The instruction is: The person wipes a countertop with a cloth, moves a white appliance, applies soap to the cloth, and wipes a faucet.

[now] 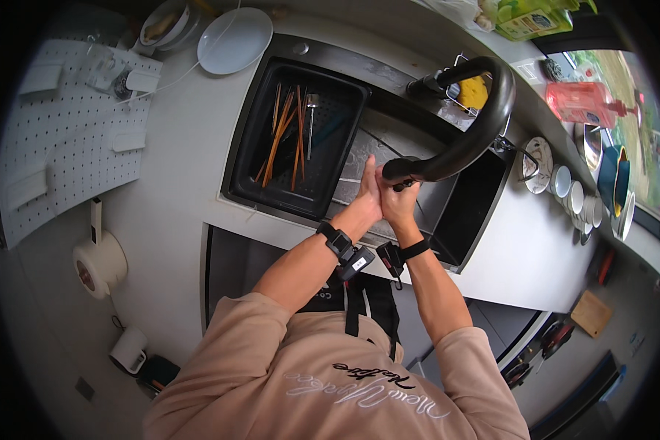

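My left hand and my right hand are pressed together over the metal sink basin, under the head of a black curved faucet. The faucet head hides part of both hands, and I cannot tell whether anything lies between the palms. To the left, a black plastic draining tray sits over the sink. Several brown chopsticks and a metal utensil with a small square head lie in it. Neither hand touches them.
A white plate stands behind the tray. A yellow sponge sits in a wire rack behind the faucet. Stacked white cups and a patterned plate are at right, below a pink soap bottle. A cream pot stands at left.
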Available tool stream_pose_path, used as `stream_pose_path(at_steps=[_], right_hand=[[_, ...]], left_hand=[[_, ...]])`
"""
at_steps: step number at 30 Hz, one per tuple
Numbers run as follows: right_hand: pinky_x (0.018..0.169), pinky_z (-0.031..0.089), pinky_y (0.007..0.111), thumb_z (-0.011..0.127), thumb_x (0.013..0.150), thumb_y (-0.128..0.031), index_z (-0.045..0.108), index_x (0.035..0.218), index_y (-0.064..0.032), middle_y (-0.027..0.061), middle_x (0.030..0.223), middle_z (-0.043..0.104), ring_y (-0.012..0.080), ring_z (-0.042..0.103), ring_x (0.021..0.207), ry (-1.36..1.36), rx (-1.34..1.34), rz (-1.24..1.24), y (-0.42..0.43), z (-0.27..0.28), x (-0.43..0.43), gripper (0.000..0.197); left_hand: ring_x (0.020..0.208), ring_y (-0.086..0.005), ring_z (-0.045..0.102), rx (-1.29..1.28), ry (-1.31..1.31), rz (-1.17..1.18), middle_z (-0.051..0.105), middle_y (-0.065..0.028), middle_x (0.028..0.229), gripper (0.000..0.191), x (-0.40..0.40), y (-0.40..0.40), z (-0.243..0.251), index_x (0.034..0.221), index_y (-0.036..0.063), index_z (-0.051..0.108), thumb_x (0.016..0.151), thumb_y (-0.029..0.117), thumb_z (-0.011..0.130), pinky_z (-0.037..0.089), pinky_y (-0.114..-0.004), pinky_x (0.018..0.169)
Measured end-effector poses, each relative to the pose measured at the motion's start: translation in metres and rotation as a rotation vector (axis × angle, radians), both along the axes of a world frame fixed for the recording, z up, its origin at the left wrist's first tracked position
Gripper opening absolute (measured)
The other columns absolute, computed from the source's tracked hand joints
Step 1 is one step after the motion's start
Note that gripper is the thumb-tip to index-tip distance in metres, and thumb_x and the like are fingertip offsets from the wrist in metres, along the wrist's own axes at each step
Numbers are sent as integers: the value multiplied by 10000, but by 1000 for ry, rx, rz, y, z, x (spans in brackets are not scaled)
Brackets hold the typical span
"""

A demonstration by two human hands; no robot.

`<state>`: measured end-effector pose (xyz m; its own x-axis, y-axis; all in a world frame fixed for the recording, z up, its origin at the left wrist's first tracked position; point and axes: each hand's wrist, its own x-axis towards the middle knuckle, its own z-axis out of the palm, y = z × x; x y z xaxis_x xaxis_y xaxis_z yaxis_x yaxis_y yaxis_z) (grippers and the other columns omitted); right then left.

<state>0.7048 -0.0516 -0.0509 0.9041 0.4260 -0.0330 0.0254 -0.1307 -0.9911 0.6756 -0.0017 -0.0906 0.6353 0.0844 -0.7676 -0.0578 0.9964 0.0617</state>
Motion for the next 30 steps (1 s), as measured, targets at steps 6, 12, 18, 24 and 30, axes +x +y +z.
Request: stream_pose_path(at_steps=[6,12,18,24,30], right_hand=[[640,443,288,719,804,-60,578,790,-26,15,728,572,113,520,690,2,-42,-6,0,-18,9,145],[638,419,276,688,839,-64,536,809,-56,7,747,527,99,477,703,136,95,32,-4,-49,10,154],[648,418,275,648,875,-84,475,772,-79,12,731,521,114,481,679,167,149,85,2,-42,14,201],[637,427,277,631,903,-142,455,744,-123,15,717,523,132,497,659,903,587,-172,6,-45,13,238],[854,477,326,679,857,-149,590,1121,-39,111,1031,647,210,618,932,-13,-180,109,3,-9,-7,299]], left_hand=[[849,-216,621,123,74,-41,651,-57,888,360,3,-4,-11,871,103,618,940,381,399,495,-368,781],[767,-184,612,385,167,-107,640,-64,836,296,0,0,-12,805,60,623,901,276,445,486,-340,695],[702,-237,625,988,354,-250,650,-178,695,449,-1,7,-4,705,-38,613,909,310,417,459,-385,684],[738,-354,658,1252,395,-421,598,-304,690,529,-8,20,1,694,-55,622,919,369,400,455,-428,686],[925,-182,636,88,116,-334,651,-27,1032,378,-16,39,10,1020,109,623,967,403,392,496,-314,777]])
